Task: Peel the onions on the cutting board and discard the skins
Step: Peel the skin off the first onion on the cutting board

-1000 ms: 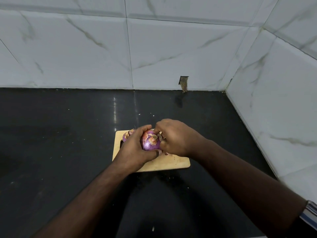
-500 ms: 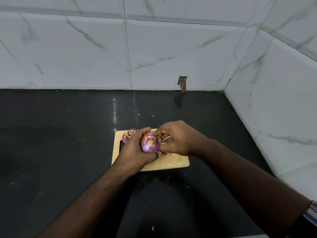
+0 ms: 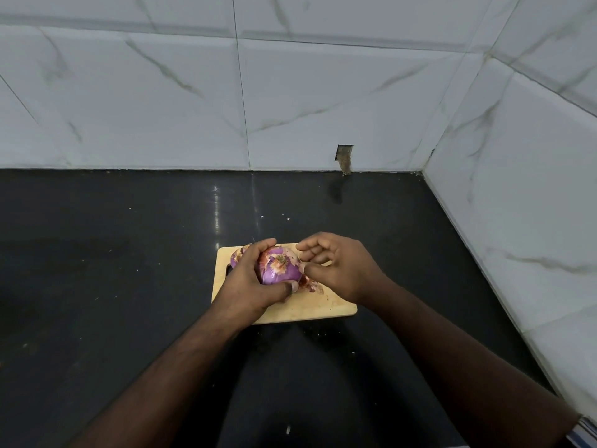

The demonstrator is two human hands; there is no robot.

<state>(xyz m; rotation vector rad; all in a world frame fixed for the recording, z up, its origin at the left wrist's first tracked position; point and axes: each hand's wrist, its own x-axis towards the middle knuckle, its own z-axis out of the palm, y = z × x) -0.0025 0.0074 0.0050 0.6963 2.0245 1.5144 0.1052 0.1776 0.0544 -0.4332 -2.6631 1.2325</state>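
Note:
A purple onion (image 3: 278,266) with patches of dry skin is held just above the wooden cutting board (image 3: 310,307). My left hand (image 3: 250,279) grips it from the left, fingers over the top and thumb underneath. My right hand (image 3: 336,268) hovers just right of the onion with fingers spread and loosely bent, holding nothing. A second onion (image 3: 236,256) peeks out behind my left hand at the board's far left corner. Loose reddish skins (image 3: 311,284) lie on the board under my right hand.
The board sits on a black countertop (image 3: 113,270) in a corner. White marble-tiled walls (image 3: 533,205) rise at the back and right. A small notch (image 3: 345,156) shows in the back wall. Small scraps dot the counter.
My right hand has come off the onion's top and opened, shifting slightly right. My left hand keeps its grip on the onion.

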